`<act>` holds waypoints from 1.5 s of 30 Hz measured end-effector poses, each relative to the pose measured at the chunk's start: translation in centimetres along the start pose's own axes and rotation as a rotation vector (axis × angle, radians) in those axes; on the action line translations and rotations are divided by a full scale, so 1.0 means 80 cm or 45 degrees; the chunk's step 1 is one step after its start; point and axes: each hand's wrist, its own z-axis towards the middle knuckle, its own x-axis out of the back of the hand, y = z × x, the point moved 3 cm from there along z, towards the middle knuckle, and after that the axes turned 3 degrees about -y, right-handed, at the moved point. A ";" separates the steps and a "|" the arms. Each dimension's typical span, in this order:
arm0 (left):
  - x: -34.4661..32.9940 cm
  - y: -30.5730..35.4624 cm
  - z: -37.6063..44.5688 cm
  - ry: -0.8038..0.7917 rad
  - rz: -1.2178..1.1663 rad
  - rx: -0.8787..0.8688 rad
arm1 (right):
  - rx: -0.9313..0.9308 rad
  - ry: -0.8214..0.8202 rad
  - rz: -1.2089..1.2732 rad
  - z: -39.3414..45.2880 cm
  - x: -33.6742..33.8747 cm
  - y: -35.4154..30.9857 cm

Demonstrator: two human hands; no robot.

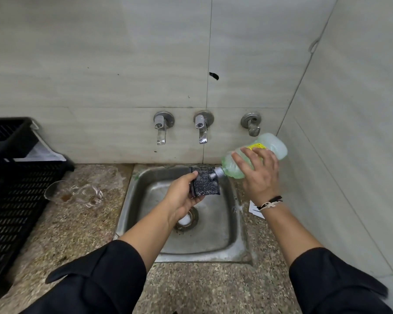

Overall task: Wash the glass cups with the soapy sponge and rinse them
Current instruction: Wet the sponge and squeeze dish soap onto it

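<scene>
Black sleeves (pixel 104 279) lie nearest, one on each forearm, both reaching over a square stainless steel sink (pixel 145 225). Left hand (pixel 182 198) pinches a dark speckled rectangular scrub sponge (pixel 205 182) by its left edge, thumb on top, fingers curled beneath, above the basin. Right hand (pixel 259 171) wraps a clear plastic bottle of pale green liquid soap (pixel 254 155), tipped so its grey cap touches the sponge's upper right corner. The bottle carries a yellow label, its print too small to read. A black and white thread band (pixel 270 203) circles the right wrist. Two clear glass cups (pixel 75 193) lie on their sides on the speckled stone counter (pixel 202 291), left of the sink and beside a black plastic crate (pixel 16 189). Three metal wall taps (pixel 202 128) stand in a row above the basin.
</scene>
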 end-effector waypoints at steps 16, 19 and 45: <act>-0.008 0.000 -0.039 0.012 -0.049 -0.024 | -0.008 0.036 -0.086 0.015 0.034 -0.006; -0.010 -0.002 -0.044 0.007 -0.093 -0.013 | -0.326 -0.215 0.105 0.006 0.021 0.008; 0.069 -0.033 -0.056 0.201 -0.247 -0.012 | -1.632 -0.725 0.930 -0.057 -0.096 0.035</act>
